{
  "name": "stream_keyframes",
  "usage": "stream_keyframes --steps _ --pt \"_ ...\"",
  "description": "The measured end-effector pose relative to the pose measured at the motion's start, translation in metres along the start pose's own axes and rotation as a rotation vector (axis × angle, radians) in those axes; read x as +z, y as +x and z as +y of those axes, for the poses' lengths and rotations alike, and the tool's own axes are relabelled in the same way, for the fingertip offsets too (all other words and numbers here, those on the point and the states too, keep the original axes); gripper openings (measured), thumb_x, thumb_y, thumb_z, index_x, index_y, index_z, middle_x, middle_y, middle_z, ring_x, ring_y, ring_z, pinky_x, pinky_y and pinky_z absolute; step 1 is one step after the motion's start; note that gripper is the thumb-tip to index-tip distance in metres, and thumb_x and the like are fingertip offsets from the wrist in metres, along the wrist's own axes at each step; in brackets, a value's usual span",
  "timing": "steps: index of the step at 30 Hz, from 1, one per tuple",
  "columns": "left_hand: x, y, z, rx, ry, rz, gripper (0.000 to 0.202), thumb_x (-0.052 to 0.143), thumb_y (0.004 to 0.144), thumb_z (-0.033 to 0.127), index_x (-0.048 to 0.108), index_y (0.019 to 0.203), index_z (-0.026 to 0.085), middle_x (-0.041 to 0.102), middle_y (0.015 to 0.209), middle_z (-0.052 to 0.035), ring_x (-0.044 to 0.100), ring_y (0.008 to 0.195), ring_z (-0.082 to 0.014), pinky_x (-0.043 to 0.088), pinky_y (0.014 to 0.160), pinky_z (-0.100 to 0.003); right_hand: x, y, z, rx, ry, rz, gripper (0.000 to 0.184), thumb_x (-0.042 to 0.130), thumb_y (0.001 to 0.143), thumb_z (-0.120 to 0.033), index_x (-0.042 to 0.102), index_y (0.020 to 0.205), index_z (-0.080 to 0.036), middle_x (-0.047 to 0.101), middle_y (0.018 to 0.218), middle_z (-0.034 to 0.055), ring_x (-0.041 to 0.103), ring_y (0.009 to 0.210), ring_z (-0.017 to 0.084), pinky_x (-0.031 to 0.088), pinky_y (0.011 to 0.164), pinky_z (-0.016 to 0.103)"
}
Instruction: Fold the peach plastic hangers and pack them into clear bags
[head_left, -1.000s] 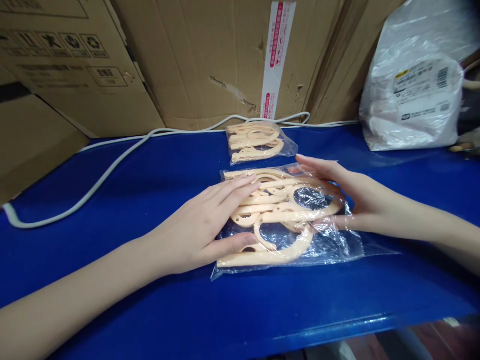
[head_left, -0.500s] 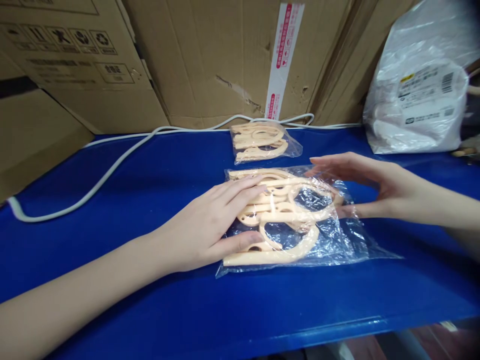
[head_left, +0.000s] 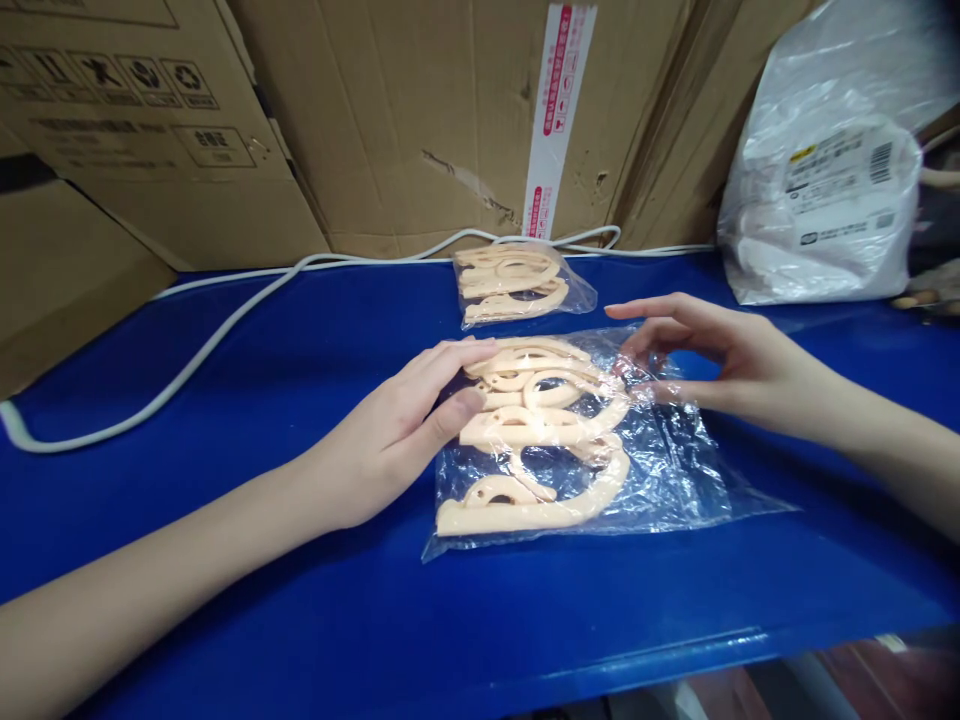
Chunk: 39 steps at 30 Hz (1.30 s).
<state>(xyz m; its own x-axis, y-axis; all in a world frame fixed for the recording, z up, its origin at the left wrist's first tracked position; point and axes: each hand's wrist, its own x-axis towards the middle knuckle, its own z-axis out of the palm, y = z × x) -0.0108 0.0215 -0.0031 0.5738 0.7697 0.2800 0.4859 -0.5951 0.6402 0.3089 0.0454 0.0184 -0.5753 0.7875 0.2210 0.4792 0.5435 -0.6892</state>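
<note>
A clear plastic bag (head_left: 675, 480) of peach plastic hangers (head_left: 547, 425) lies flat on the blue tabletop (head_left: 285, 580). My left hand (head_left: 390, 430) grips the bag's upper left end, fingers over the far edge and thumb pressed on the near side of the hangers. At the bag's upper right, my right hand (head_left: 720, 360) has its fingers curled and pinches the loose film between thumb and fingertips, with the index finger stretched out above it. A smaller, similar bag of hangers (head_left: 517, 280) lies just behind.
Cardboard boxes (head_left: 420, 120) stand along the back and at the left. A white cable (head_left: 225, 330) runs across the tabletop at the rear. A white plastic sack (head_left: 817, 190) with labels sits at the back right. The table's front edge (head_left: 600, 660) is close below.
My left hand has slid from lying across the hangers to the bag's upper left end. My right hand has drawn up and inward, gathering the film. The hangers have bunched leftward.
</note>
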Motion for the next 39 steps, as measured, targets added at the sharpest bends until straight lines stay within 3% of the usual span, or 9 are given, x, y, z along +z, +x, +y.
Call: stream_keyframes --steps 7,11,14,17,21,26,31,35,39 --pt "0.001 0.003 0.001 0.012 0.066 -0.039 0.048 0.037 0.101 0.050 0.050 0.138 0.022 0.048 0.148 -0.0046 0.040 0.139 -0.0254 0.031 0.118 -0.041 0.007 0.001 -0.006 -0.019 -0.015 0.035 0.050 0.069 0.089 -0.033 0.052 0.135 -0.026 0.070 0.094 0.0007 0.067 0.086 0.017 0.052 0.082 0.030" --pt "-0.001 0.001 0.009 0.096 0.236 -0.156 0.052 0.040 0.101 0.051 0.045 0.144 0.022 0.039 0.156 -0.0045 0.025 0.148 -0.0261 0.016 0.123 -0.047 -0.013 -0.002 0.005 -0.032 -0.057 0.157 0.028 0.060 0.094 -0.026 0.062 0.122 -0.024 0.071 0.088 0.0015 0.066 0.081 0.015 0.052 0.079 0.029" --pt "-0.004 0.001 0.017 0.097 0.305 -0.241 0.061 0.039 0.099 0.057 0.040 0.149 0.022 0.031 0.159 -0.0050 0.018 0.150 -0.0258 0.015 0.124 -0.047 -0.030 0.003 0.024 -0.083 -0.185 0.285 0.021 0.057 0.093 -0.020 0.068 0.110 -0.024 0.070 0.100 0.0051 0.065 0.091 0.016 0.051 0.083 0.031" --pt "-0.005 0.007 0.023 0.102 0.336 -0.310 0.063 0.039 0.098 0.060 0.036 0.151 0.025 0.026 0.162 -0.0031 0.017 0.150 -0.0248 0.018 0.123 -0.045 -0.036 0.014 0.043 -0.149 -0.293 0.129 0.028 0.055 0.093 -0.019 0.066 0.118 -0.023 0.062 0.117 0.0095 0.060 0.105 0.019 0.049 0.088 0.034" --pt "0.000 0.028 0.029 0.139 0.325 -0.369 0.062 0.046 0.096 0.059 0.036 0.150 0.032 0.025 0.162 -0.0015 0.019 0.150 -0.0261 0.021 0.122 -0.048 -0.030 0.027 0.050 -0.177 -0.229 -0.044 0.030 0.062 0.092 -0.030 0.067 0.121 -0.026 0.059 0.122 0.0085 0.055 0.118 0.023 0.041 0.105 0.041" --pt "0.013 0.050 0.034 0.239 0.284 -0.321 0.065 0.055 0.090 0.060 0.048 0.142 0.023 0.040 0.153 -0.0111 0.032 0.144 -0.0316 0.030 0.116 -0.054 -0.032 0.036 0.042 -0.113 -0.116 -0.121 0.022 0.067 0.089 -0.044 0.075 0.104 -0.030 0.062 0.125 0.0056 0.056 0.119 0.025 0.039 0.108 0.047" --pt "0.029 0.055 0.032 0.367 0.266 -0.255 0.066 0.057 0.089 0.059 0.050 0.140 0.018 0.045 0.148 -0.0148 0.035 0.140 -0.0320 0.029 0.116 -0.053 -0.034 0.048 0.029 0.006 0.051 -0.043 0.024 0.067 0.088 -0.046 0.072 0.087 -0.023 0.069 0.112 0.0047 0.062 0.108 0.023 0.044 0.101 0.042" --pt "0.036 0.052 0.027 0.379 0.207 -0.168 0.067 0.061 0.087 0.054 0.049 0.139 0.014 0.034 0.155 -0.0181 0.032 0.143 -0.0323 0.030 0.117 -0.051 -0.009 0.062 0.019 0.042 0.104 0.009 0.024 0.061 0.091 -0.044 0.064 0.086 -0.021 0.069 0.086 0.0029 0.065 0.084 0.021 0.051 0.082 0.037" --pt "0.033 0.049 0.026 0.440 0.156 0.080 0.057 0.061 0.088 0.038 0.046 0.137 0.012 0.023 0.159 -0.0192 0.027 0.147 -0.0305 0.034 0.117 -0.049 0.020 0.069 0.015 -0.053 -0.088 0.100 0.020 0.049 0.095 -0.037 0.060 0.091 -0.021 0.068 0.088 0.0041 0.063 0.080 0.021 0.048 0.071 0.034"
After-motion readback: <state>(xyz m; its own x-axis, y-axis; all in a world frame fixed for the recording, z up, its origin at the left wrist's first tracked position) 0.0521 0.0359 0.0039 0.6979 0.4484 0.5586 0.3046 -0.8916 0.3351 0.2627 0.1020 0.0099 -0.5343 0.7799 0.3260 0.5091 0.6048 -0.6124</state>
